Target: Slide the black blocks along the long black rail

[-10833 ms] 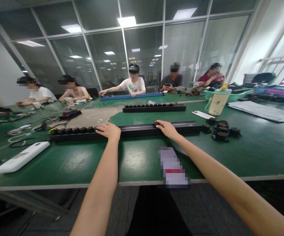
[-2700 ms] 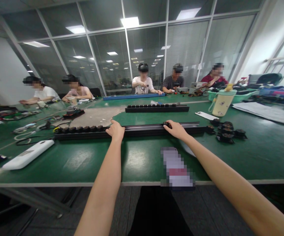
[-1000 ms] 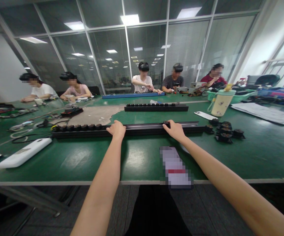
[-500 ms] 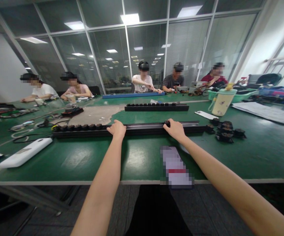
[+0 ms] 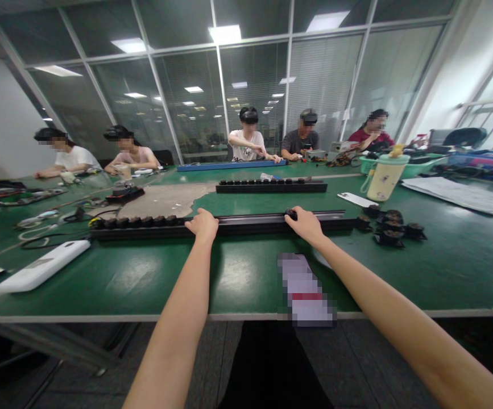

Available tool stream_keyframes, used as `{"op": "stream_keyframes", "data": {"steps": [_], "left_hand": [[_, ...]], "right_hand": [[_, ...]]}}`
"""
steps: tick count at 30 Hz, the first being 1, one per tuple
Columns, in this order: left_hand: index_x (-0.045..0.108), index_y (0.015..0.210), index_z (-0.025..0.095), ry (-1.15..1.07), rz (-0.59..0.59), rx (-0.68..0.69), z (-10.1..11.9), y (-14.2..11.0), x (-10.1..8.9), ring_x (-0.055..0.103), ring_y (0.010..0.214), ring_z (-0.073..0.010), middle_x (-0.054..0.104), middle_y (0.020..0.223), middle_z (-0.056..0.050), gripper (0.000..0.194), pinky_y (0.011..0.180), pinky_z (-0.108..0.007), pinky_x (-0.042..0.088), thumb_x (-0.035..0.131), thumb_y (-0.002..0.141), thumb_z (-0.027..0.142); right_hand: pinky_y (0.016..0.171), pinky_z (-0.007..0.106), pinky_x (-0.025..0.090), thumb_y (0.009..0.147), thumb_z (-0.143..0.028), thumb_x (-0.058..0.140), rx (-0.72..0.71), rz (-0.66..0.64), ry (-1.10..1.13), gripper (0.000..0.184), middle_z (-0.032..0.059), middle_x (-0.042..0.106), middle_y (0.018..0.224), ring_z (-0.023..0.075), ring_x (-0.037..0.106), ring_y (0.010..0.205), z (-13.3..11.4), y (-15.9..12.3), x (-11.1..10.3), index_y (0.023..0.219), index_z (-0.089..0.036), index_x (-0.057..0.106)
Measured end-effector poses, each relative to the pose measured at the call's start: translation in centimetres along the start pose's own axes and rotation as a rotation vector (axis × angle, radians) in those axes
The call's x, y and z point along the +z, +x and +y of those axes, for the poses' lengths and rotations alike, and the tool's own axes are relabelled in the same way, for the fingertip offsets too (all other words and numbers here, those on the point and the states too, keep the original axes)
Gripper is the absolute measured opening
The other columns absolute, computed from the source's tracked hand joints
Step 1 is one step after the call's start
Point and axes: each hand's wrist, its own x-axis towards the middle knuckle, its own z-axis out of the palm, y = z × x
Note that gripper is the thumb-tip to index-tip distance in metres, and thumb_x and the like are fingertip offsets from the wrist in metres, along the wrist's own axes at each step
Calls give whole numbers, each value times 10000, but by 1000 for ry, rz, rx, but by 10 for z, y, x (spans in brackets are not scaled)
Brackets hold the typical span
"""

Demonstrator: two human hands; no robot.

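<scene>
Black and straight, a long slotted rail (image 5: 250,226) lies across the green tabletop (image 5: 144,295). The right hand (image 5: 307,226) has its fingers curled round a small round black part (image 5: 290,215) on it; the left hand's (image 5: 204,225) bent fingers rest on the rail, beside its row of black round parts (image 5: 146,222).

Pixelated phone screen (image 5: 306,289), unreadable.

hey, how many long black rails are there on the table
2. The near one is at your left hand and right hand; the far one lies beyond it, short of the blue bar. No others show.
</scene>
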Motion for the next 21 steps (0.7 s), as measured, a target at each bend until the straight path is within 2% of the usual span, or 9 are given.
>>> {"op": "stream_keyframes", "data": {"steps": [9, 21], "left_hand": [[487, 1391, 79, 7, -1, -7, 0, 1, 0, 615, 1290, -357, 670, 1323, -271, 594, 1072, -449, 353, 656, 910, 384], [480, 1395, 78, 1, 8, 1, 0, 0, 1, 606, 1302, -366, 660, 1320, -293, 602, 1074, -458, 349, 661, 905, 379]], "right_hand": [[925, 344, 519, 886, -490, 714, -43, 21, 315, 396, 89, 777, 1124, 254, 714, 1074, 23, 11, 5, 1167, -211, 741], [919, 366, 505, 954, -489, 624, -60, 39, 144, 421, 117, 766, 1151, 289, 700, 1077, 15, 5, 1, 1227, -188, 736]]}}
